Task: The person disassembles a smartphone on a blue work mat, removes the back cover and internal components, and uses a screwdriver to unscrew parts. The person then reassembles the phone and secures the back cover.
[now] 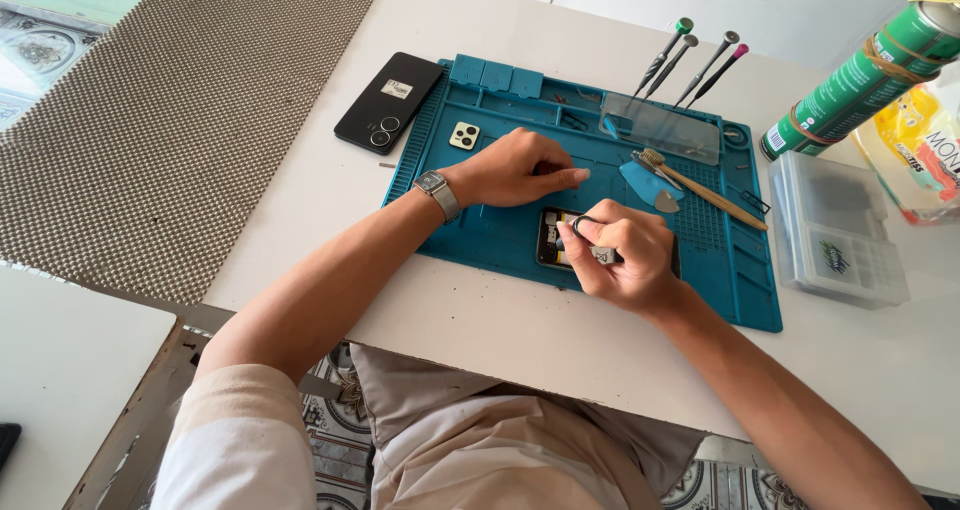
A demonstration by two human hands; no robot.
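The opened phone is lying on the blue repair mat near the front edge of the worktop, directly under the right hand, with its long axis running near to far. The right hand's fingers are pinching closed around metal tweezers, whose tips are pointing left over the phone. The left hand is resting on the mat just beyond it, its fingers loosely curled and one stretched to the right, holding nothing I can see.

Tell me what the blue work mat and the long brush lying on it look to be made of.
Blue work mat: probably silicone or soft rubber, matte, with moulded compartments and ridges. Brush: handle looks like bamboo or pale wood, tan and unpainted; the bristles are too small to judge.
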